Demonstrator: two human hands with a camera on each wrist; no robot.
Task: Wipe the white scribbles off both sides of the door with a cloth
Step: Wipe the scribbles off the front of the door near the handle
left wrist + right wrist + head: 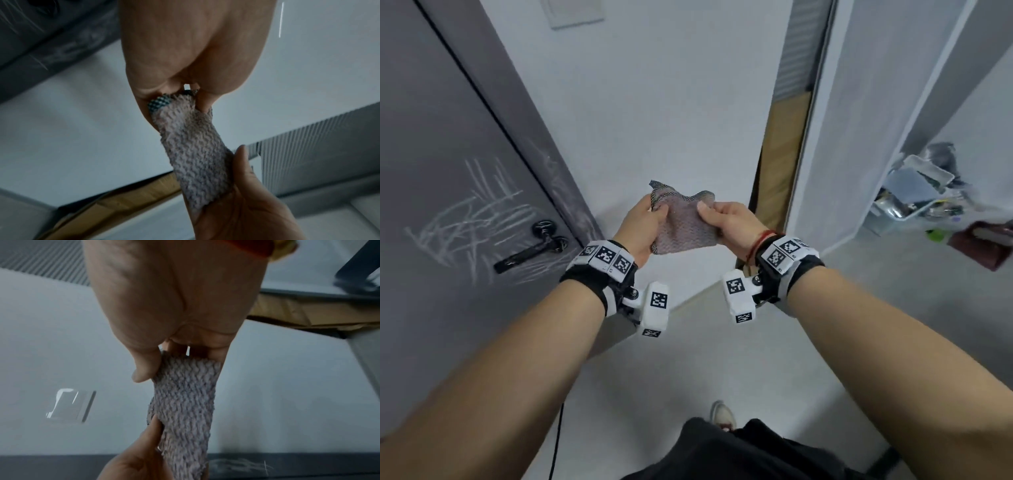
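You've got the cloth [681, 222] stretched between both hands out in front of you, away from the door [448, 171]. Your left hand [642, 228] pinches its left edge, thumb on top and fingers [205, 104] curled under, and your right hand [726, 219] grips the right edge the same way. The cloth is a grey-pink nubbly thing with a checked corner sticking up at the far side. The dark door stands off to your left with white scribbles [469, 212] all around the black handle [530, 253], plus fainter chalky smears on the frame [565, 192] beside it.
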